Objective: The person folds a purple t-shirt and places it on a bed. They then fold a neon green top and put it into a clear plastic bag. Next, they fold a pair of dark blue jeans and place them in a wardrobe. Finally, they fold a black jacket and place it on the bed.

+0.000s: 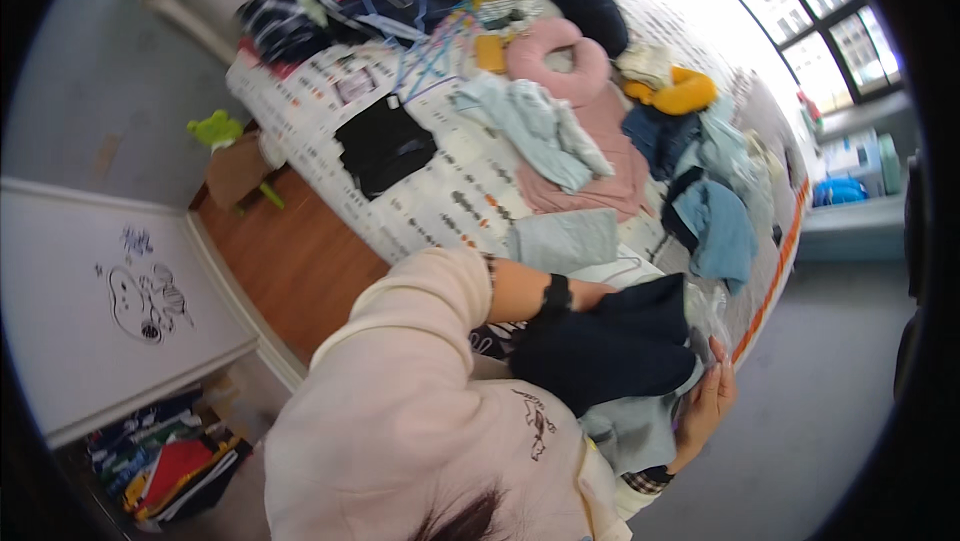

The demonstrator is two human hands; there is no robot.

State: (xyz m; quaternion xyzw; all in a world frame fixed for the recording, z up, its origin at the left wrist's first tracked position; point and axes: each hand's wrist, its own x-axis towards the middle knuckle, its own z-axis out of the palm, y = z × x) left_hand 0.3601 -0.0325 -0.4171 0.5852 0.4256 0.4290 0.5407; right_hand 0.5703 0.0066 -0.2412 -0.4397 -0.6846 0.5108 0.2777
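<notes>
A navy blue garment [610, 341] lies bunched in front of my body. My left hand [592, 295], with a black band on the wrist, reaches to its far edge, and the cloth hides the fingers. At the right, my right hand [708, 403] has its fingers closed on the edge of a clear plastic bag [708, 309]. The bag is beside the navy garment, touching it. Below both hangs a grey-green garment [632, 433], close to my right wrist. A folded pale grey cloth [565, 239] rests on the bed just beyond my left hand.
The bed [465, 181] holds a folded black garment [385, 146], a pink neck pillow [557, 59], a light blue garment [535, 126], a blue garment [715, 231] and several coloured hangers [430, 51]. A small stool [240, 166] stands left, near an open drawer [170, 451]. A window is at the far right.
</notes>
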